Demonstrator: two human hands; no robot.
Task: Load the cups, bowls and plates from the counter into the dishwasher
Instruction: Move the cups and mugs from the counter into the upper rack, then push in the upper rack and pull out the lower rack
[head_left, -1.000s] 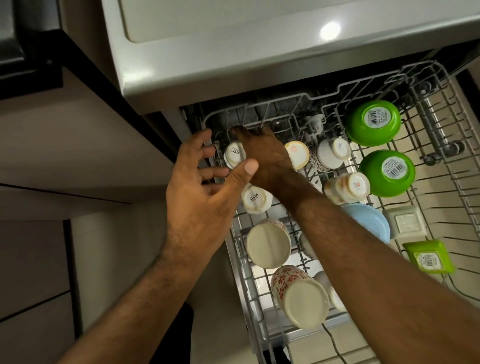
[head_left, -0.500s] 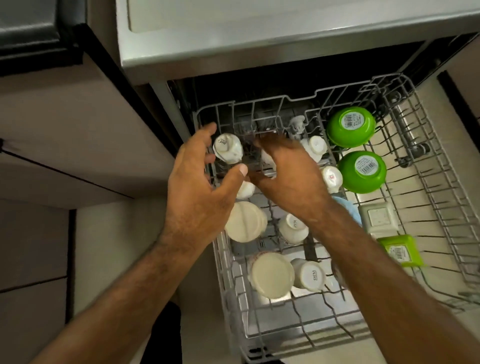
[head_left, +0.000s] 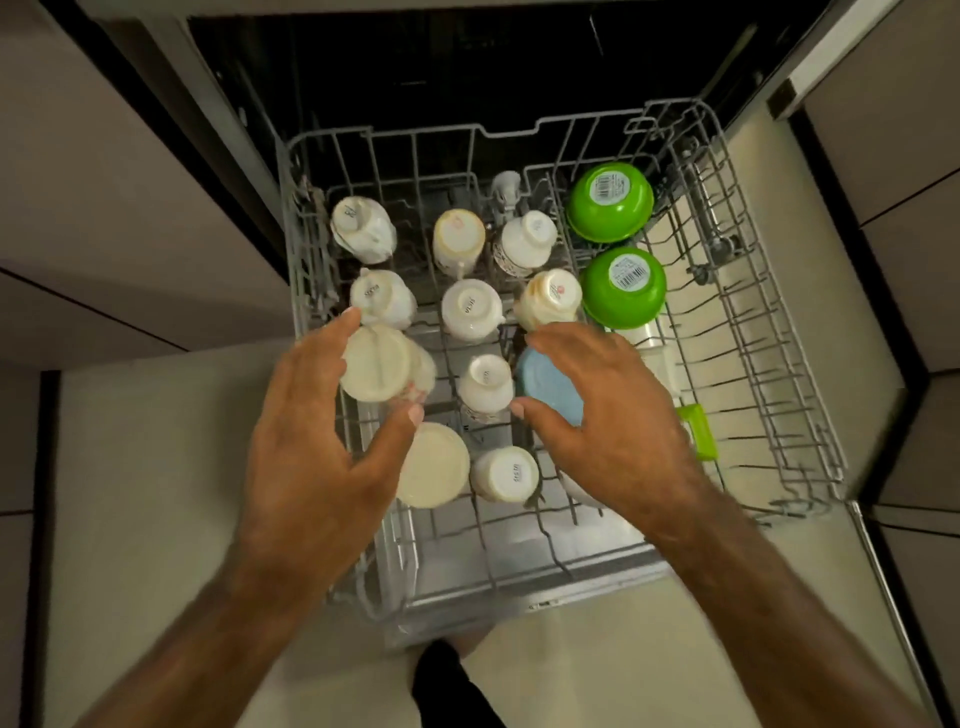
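Pulled-out rack (head_left: 769, 332), right side bare, hands (head_left: 311, 441) spread

Barcode stickers sit on the upturned bases of two green bowls (head_left: 609, 201) (head_left: 623, 287), print too small to read. Several white cups (head_left: 470, 310) carry base stamps, blurred beyond reading.

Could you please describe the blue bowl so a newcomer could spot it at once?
Start at the pulled-out wire rack. Below the two green bowls, partly under the right hand, lies the blue bowl, upside down. It is the only blue item there.
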